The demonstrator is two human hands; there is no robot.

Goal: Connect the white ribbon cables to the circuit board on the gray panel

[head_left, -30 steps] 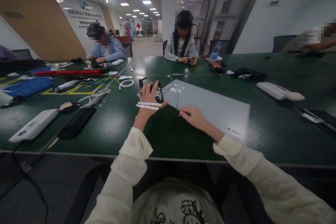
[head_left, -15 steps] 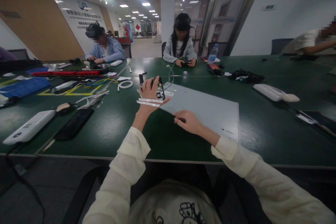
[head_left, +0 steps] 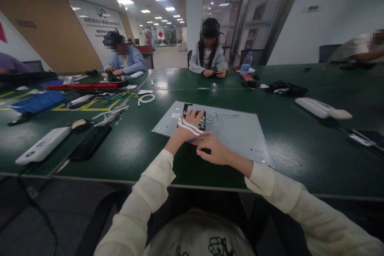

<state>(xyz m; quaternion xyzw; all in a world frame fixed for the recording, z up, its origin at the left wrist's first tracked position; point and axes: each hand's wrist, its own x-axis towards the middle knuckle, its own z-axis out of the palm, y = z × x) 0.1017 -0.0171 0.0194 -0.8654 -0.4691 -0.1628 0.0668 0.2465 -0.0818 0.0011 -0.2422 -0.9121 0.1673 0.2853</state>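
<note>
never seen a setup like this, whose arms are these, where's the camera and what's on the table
There is no machine here: these are a person's bare hands, seen by a camera worn on that person's head, looking forward and down. The left hand, with white strips across it, lies spread over a black frame on a grey panel. The right hand is beside it, fingers curled; whether it holds anything is unclear. The green table also bears a black phone-like slab and a white coiled cable.

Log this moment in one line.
left hand: over black frame | right hand: beside left, at near edge of panel | cable: over panel
</note>
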